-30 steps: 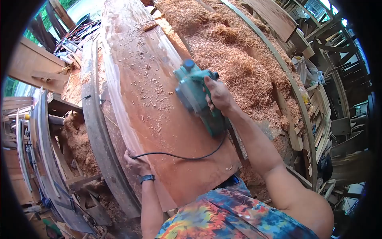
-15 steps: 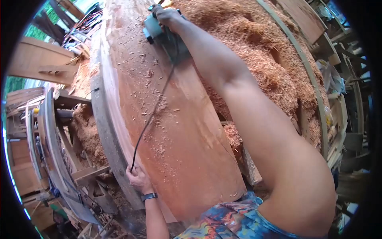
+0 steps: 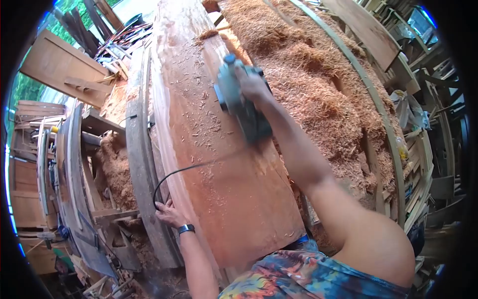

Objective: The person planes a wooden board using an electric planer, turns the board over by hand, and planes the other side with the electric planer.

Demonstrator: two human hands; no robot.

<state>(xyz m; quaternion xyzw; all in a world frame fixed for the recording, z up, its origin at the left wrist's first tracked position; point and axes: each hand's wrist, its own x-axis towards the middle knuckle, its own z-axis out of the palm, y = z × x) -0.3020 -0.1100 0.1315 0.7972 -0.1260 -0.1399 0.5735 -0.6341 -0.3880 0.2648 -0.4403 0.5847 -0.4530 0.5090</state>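
A green electric planer rests on the right part of a wide reddish plank, tilted a little along it. My right hand is closed round the planer's top handle, slightly blurred. Beside the plank's left edge, my left hand pinches the black cord, which arcs up and over the wood to the planer's rear. A dark band circles my left wrist. Small shavings lie scattered down the middle of the plank.
Deep heaps of wood shavings lie to the right, crossed by a long curved-looking board. A grey beam runs along the left. Stacked planks stand far right, and a wooden panel leans at upper left.
Over the last half second, my right hand and the planer have come back from the plank's far end towards me. The cord has slackened into an arc, still held by my left hand.
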